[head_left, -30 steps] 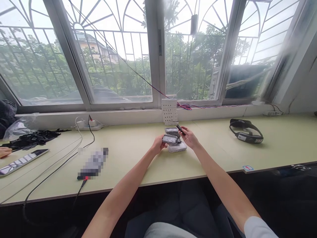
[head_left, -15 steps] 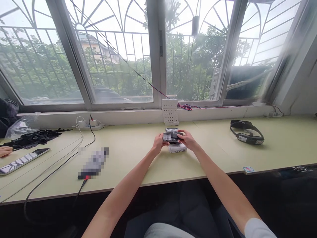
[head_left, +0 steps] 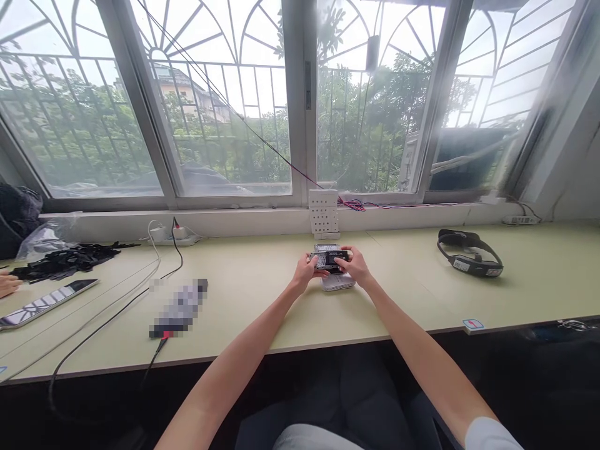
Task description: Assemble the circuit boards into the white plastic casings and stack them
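Both hands hold a small dark device with a printed label [head_left: 321, 260] just above the table. A flat black battery [head_left: 338, 254] marked 3000mAh covers its right half; whether it is fully seated I cannot tell. My left hand [head_left: 304, 270] grips the left end, thumb on the label side. At the right end, my right hand [head_left: 359, 267] is closed on the battery and the device's edge, its thumb lying on the battery. Below the hands lies a white plastic case [head_left: 338, 285], partly hidden. Another labelled piece [head_left: 327, 247] shows just behind the device.
A white perforated block [head_left: 323, 214] stands against the sill. To the right rests a black head strap device [head_left: 470, 253]. On the left are a blurred-out object [head_left: 180, 307] with a cable, a phone [head_left: 49, 304], black strips [head_left: 70, 261] and another person's hand [head_left: 8, 282].
The device has tilted up toward me, so the battery's print shows more plainly. My right thumb has shifted left over the battery. The whole view has moved slightly.
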`<act>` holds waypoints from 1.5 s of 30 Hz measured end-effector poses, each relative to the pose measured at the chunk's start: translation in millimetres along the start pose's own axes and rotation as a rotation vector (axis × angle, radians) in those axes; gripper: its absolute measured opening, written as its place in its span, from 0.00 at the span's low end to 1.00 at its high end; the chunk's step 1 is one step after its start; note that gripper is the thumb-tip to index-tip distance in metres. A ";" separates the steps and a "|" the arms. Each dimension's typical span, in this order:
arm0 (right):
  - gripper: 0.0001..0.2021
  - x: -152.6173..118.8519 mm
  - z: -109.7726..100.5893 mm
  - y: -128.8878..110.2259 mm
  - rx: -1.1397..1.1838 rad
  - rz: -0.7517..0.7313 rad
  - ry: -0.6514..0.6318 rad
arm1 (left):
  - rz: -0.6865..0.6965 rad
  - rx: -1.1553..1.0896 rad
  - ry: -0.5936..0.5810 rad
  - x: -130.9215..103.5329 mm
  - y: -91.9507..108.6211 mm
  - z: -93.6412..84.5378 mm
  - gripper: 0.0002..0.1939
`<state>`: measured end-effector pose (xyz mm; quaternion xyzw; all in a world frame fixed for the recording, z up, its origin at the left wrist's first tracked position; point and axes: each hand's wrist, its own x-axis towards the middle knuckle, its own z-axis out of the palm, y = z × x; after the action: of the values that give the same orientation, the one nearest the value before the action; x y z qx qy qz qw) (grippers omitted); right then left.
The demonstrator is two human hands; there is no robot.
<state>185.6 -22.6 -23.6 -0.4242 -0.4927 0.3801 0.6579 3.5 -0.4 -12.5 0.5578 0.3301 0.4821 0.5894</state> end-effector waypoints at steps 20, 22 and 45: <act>0.21 1.2 3.8 5.7 -0.395 -0.392 0.194 | 0.095 0.074 -0.034 -1.6 -4.7 -0.7 0.17; 0.21 1.2 4.5 5.9 -0.393 -0.390 0.202 | 0.091 0.068 -0.031 -1.7 -4.7 -0.4 0.17; 0.19 -3.2 7.7 4.6 -0.286 -0.348 0.168 | 0.099 0.039 0.016 -0.9 -5.6 -1.1 0.16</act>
<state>177.0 -22.5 -27.8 -0.4517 -0.5508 0.1507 0.6855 3.3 -0.4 -18.3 0.5808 0.3160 0.5087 0.5513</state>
